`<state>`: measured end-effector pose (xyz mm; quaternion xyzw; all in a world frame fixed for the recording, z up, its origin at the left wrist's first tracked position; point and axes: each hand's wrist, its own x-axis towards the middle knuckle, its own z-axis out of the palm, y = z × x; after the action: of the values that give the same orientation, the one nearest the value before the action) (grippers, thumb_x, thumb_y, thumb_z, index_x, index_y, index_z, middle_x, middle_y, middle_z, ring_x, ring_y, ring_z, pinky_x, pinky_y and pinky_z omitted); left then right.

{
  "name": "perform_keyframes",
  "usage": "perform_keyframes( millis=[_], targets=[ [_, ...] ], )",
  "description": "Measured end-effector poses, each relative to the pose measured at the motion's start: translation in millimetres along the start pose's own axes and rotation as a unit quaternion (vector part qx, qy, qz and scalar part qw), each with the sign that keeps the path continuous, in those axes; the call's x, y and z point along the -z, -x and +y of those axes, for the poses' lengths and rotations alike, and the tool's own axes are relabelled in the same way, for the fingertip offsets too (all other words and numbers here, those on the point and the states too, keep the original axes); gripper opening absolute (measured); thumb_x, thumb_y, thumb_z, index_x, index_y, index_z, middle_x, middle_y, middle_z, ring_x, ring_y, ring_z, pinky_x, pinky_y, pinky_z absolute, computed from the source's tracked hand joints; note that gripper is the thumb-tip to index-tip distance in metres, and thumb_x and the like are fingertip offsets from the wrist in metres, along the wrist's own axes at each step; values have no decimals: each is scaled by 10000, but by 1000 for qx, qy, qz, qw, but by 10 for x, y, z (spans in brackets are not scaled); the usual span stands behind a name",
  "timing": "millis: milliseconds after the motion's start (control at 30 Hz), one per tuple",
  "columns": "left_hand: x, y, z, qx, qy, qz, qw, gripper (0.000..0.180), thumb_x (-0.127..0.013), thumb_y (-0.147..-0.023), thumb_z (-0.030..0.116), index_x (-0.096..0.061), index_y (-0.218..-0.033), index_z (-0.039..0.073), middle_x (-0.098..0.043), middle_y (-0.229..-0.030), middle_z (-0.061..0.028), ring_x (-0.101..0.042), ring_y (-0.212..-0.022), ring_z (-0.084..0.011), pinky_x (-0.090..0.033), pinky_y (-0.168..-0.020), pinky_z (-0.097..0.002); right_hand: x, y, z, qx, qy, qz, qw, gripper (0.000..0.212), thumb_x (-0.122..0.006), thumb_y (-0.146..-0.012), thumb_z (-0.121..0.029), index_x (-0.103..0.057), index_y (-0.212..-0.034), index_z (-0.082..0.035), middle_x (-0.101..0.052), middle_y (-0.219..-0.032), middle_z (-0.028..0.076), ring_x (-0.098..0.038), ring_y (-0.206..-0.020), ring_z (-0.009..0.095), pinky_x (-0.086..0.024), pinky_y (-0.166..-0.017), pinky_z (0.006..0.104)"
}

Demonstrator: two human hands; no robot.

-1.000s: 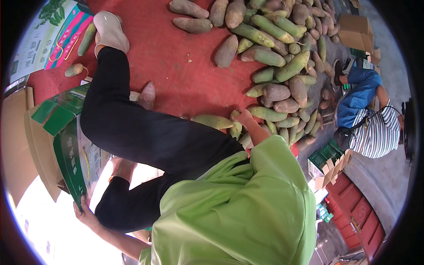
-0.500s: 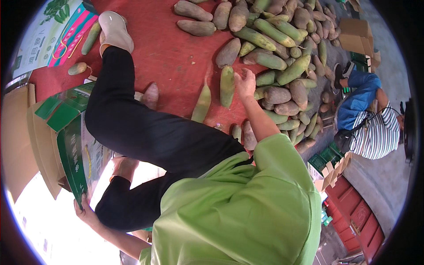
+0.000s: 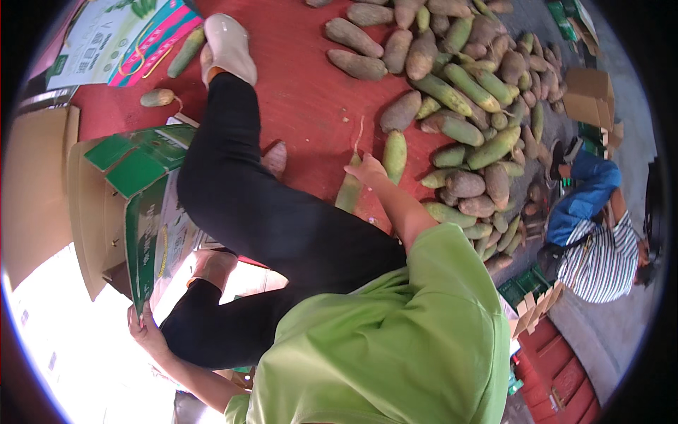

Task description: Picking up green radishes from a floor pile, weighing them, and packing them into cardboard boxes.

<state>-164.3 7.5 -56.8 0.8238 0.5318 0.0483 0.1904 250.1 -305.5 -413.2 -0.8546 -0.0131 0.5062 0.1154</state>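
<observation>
My right hand reaches out over the red mat and is closed on the upper end of a long green radish lying just in front of my knee. A second green radish lies right beside that hand. Behind them spreads a big pile of green and brown radishes. My left hand grips the edge of a flap of an open green-and-white cardboard box at my left side. My black-trousered legs and green shirt fill the middle of the view.
Another person in a striped shirt and blue trousers crouches at the right by the pile. Brown cartons, green crates and a red crate stand on the right. A flattened printed carton and two loose radishes lie top left.
My right hand reached out to the edge of the pile, then drew back toward my knee and closed on a long green radish. My left hand stayed on the box flap.
</observation>
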Motion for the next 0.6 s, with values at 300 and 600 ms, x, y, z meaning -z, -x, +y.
perform_keyframes(
  millis=[300,600],
  targets=[
    [-83,-62,412,-1,-28,58,998,115,-640,-788,10,-679,-893,-15,-672,-873,-134,-636,-817,-273,-480,-791,-354,-78,-285,506,164,-69,23,984,585,-771,-715,-304,-543,-1147,18,-646,-1001,172,-659,-894,261,-529,-751,362],
    [51,97,375,-41,-67,86,993,220,-621,-712,2,-692,-910,63,-675,-870,-66,-636,-818,-248,-474,-768,-354,1327,591,-698,411,-239,169,863,401,-694,-836,-65,-511,-1184,14,-569,-1108,72,-534,-994,147,-457,-854,291]
  ],
)
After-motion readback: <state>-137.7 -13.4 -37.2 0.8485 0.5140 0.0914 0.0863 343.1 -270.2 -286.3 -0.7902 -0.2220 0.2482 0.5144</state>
